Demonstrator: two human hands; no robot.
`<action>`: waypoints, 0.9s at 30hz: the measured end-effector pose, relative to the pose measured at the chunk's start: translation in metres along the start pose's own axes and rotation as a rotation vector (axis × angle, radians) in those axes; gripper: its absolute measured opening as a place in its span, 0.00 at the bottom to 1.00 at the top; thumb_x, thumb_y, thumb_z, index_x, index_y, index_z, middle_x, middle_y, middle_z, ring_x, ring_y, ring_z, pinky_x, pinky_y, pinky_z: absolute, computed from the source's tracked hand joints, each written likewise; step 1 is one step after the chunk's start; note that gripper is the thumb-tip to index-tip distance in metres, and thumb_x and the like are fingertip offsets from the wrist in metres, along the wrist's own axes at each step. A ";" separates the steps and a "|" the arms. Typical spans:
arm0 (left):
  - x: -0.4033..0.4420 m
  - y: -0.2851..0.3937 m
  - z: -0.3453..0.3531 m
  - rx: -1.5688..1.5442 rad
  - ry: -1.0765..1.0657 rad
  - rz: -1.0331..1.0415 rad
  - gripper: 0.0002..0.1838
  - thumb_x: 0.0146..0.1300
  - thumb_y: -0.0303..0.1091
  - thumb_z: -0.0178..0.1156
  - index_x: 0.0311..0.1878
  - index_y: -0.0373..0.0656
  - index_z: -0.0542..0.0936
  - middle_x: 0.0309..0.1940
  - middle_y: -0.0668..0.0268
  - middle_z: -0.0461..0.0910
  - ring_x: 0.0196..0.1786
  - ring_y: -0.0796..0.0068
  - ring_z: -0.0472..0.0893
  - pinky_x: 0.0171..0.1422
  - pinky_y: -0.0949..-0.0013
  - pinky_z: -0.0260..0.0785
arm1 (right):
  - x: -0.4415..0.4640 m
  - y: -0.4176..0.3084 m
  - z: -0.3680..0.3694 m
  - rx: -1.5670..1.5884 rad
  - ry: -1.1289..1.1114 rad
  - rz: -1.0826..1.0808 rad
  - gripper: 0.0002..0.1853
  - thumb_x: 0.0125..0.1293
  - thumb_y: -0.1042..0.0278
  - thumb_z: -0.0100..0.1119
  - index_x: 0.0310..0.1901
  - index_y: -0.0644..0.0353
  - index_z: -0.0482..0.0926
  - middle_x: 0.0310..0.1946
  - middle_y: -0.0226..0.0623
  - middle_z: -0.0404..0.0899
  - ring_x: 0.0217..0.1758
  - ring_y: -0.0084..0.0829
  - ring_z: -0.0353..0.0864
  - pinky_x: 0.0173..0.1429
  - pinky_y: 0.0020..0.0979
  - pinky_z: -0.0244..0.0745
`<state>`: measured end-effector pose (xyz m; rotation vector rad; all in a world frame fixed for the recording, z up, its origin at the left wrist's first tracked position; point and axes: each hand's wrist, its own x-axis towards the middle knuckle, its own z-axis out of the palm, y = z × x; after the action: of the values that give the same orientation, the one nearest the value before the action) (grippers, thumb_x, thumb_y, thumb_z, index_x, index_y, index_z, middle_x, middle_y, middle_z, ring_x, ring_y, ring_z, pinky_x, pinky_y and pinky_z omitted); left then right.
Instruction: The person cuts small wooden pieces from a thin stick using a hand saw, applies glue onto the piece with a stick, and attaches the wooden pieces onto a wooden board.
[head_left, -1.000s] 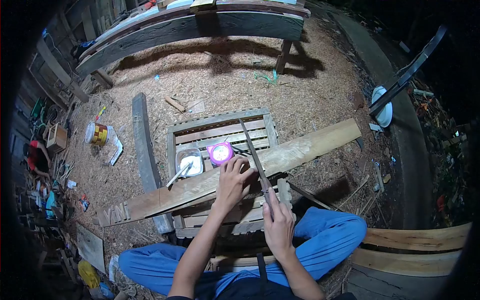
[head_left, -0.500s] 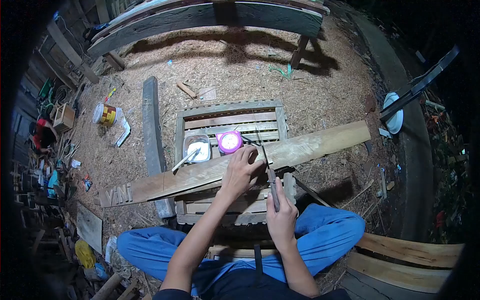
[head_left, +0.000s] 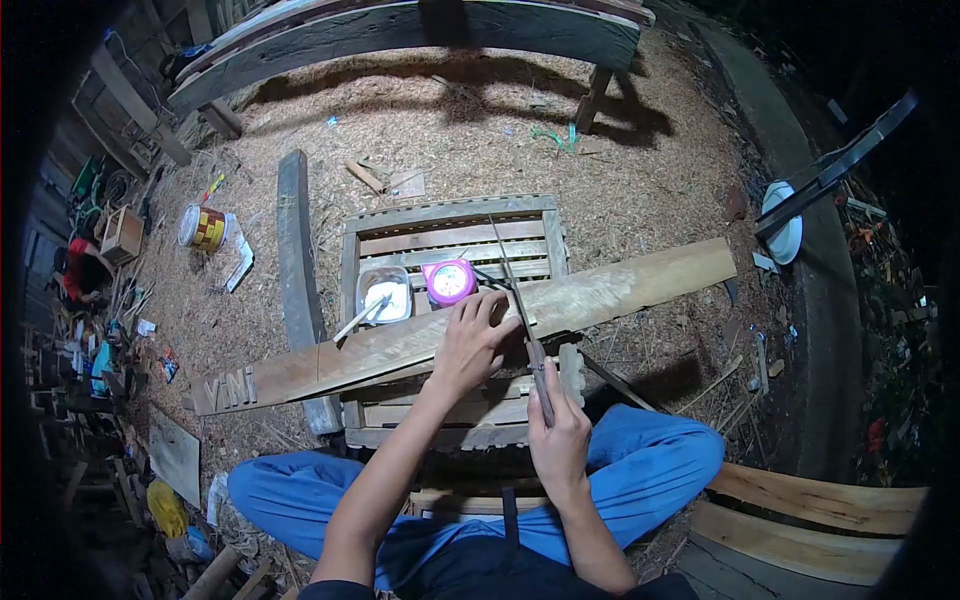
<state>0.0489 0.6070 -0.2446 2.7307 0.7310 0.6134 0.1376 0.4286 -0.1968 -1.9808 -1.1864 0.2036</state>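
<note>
Grips blade (head_left: 514, 285) by handle in closed right hand (head_left: 560, 440), with left hand (head_left: 467, 350) bent beside it, perhaps for steadying; cannot tell whether pinching. Rests plank (head_left: 600, 295) across crate's (head_left: 450, 211) left and right edges, likely for support.

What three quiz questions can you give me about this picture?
1. What colour is the edge of the round thing beside the tub?
A) green
B) pink
C) black

2. True or false: the right hand holds the long, thin tool by its handle.

3. Fill in the missing word: the person's trousers are ____.

Key: 1 B; 2 true; 3 blue.
</note>
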 end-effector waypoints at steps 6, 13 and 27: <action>0.000 -0.001 0.004 0.004 0.019 0.002 0.25 0.48 0.30 0.70 0.53 0.48 0.79 0.64 0.55 0.73 0.68 0.50 0.72 0.73 0.48 0.65 | -0.004 0.000 0.000 0.049 0.024 0.029 0.28 0.74 0.71 0.64 0.74 0.55 0.76 0.33 0.51 0.85 0.34 0.49 0.87 0.40 0.47 0.79; 0.002 -0.001 -0.002 -0.012 -0.011 -0.031 0.22 0.55 0.34 0.70 0.55 0.51 0.80 0.64 0.55 0.74 0.69 0.51 0.72 0.74 0.50 0.64 | -0.004 -0.003 -0.006 0.013 -0.027 0.062 0.27 0.74 0.72 0.64 0.73 0.55 0.76 0.33 0.52 0.84 0.34 0.52 0.87 0.39 0.47 0.79; 0.001 0.000 0.000 -0.043 -0.006 -0.062 0.20 0.58 0.35 0.71 0.53 0.49 0.80 0.64 0.54 0.74 0.68 0.51 0.73 0.74 0.50 0.63 | -0.027 -0.002 -0.017 0.034 -0.015 0.072 0.28 0.74 0.72 0.64 0.74 0.55 0.76 0.35 0.54 0.85 0.37 0.54 0.88 0.41 0.48 0.80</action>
<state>0.0496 0.6070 -0.2448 2.6590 0.7889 0.6001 0.1296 0.3987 -0.1907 -1.9972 -1.1152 0.2738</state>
